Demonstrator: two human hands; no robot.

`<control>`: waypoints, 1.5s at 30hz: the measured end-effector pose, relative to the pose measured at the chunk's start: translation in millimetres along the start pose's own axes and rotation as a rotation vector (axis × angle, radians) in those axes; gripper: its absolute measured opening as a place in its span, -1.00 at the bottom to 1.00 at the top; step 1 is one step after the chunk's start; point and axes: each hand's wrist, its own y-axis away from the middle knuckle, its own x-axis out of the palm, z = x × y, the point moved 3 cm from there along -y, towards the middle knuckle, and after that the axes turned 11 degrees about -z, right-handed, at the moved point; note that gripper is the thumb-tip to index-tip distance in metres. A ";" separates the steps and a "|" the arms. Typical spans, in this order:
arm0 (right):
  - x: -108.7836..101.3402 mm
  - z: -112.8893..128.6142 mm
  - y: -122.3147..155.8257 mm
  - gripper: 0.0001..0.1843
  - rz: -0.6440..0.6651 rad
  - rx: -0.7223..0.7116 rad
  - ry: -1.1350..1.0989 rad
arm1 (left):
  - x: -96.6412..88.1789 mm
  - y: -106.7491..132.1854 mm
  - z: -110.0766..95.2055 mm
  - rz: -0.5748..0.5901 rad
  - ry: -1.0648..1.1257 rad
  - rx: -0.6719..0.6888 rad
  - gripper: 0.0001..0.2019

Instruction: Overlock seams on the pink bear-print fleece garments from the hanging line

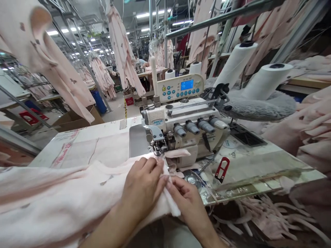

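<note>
A pale pink fleece garment piece (pixel 103 193) with small dark motifs spreads over the left of the table and hangs off its front edge. My left hand (pixel 143 182) presses on it just in front of the needle area, fingers bent and closed on the fabric. Beside it my right hand (pixel 187 196) pinches the folded fabric edge between thumb and fingers. The edge lies under the presser foot (pixel 158 146) of an overlock sewing machine (pixel 181 127). A narrow strip of pink fabric (pixel 178 153) sticks out to the right of the foot.
Red thread snips (pixel 222 169) lie on the table right of the machine. White thread cones (pixel 269 81) stand behind, near a grey fluffy cover (pixel 258 105). Pink pieces (pixel 121 48) hang from rails. Fabric scraps (pixel 269 217) are heaped below the table's right front edge.
</note>
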 end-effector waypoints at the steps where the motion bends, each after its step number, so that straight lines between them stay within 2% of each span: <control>1: -1.5 -1.1 -0.4 -0.58 -0.005 0.006 -0.003 | 2.7 -1.2 -0.3 0.028 -0.007 -0.003 -0.70; 5: -5.2 -3.6 -5.6 -0.58 -0.049 0.018 -0.016 | 6.8 -3.9 -1.6 0.064 -0.015 -0.030 -0.65; 8: -5.0 0.5 -11.0 -0.60 -0.073 0.015 -0.025 | 6.6 -0.3 -0.5 0.028 -0.028 -0.037 -0.64; 10: -4.2 3.9 -12.5 -0.62 -0.055 0.032 -0.074 | 7.4 9.9 -1.7 -0.024 -0.021 0.006 -0.61; 13: -3.1 4.8 -7.7 -0.72 0.053 0.096 -0.167 | 10.8 36.1 -8.2 -0.153 0.020 0.091 -0.59; 15: -3.1 2.3 -0.2 -0.77 0.141 0.136 -0.189 | 12.5 53.3 -12.4 -0.251 0.049 0.075 -0.65; 17: -4.7 -0.7 7.6 -0.80 0.161 0.138 -0.159 | 12.4 63.6 -15.7 -0.302 0.096 0.031 -0.73; 20: -8.1 -2.4 16.4 -0.87 0.093 0.086 -0.044 | 5.8 64.6 -20.1 -0.319 0.194 0.015 -0.78; 24: -8.6 2.3 23.7 -0.83 0.056 0.062 0.012 | -8.4 56.4 -25.3 -0.386 0.223 0.004 -0.86; 28: -10.0 4.6 28.7 -0.72 0.032 0.125 -0.021 | -11.9 56.1 -31.9 -0.462 0.218 0.089 -0.83; 30: -11.4 2.7 31.2 -0.69 0.069 0.161 -0.025 | -10.1 58.3 -32.7 -0.493 0.191 0.132 -0.81; 31: -12.7 2.3 32.1 -0.69 0.095 0.131 0.013 | -9.0 59.4 -32.7 -0.500 0.173 0.147 -0.81; 32: -15.1 3.4 32.2 -0.72 0.098 0.035 0.084 | -7.9 60.2 -32.8 -0.497 0.157 0.158 -0.81; 34: -21.4 10.3 31.8 -0.78 0.017 -0.331 0.315 | -7.3 60.5 -34.3 -0.484 0.145 0.184 -0.82; 36: -25.5 19.3 34.0 -0.71 -0.112 -0.775 0.551 | -8.9 57.7 -37.0 -0.454 0.151 0.231 -0.83; 37: -26.0 22.2 35.3 -0.68 -0.152 -0.947 0.629 | -10.6 54.6 -37.1 -0.436 0.172 0.248 -0.86; 38: -25.6 23.8 35.7 -0.69 -0.161 -1.061 0.679 | -12.6 49.9 -35.0 -0.413 0.204 0.237 -0.90; 39: -24.9 24.6 35.3 -0.73 -0.151 -1.122 0.709 | -14.3 43.5 -29.8 -0.379 0.235 0.187 -0.92; 41: -23.7 25.1 33.5 -0.79 -0.135 -1.158 0.720 | -14.9 27.1 -9.7 -0.289 0.233 -0.019 -0.86; 43: -22.6 24.6 32.1 -0.81 -0.123 -1.153 0.715 | -10.6 10.1 17.8 -0.178 0.119 -0.253 -0.79; 45: -22.0 23.7 30.7 -0.82 -0.122 -1.153 0.714 | -1.6 -4.4 42.0 -0.044 0.017 -0.381 -0.78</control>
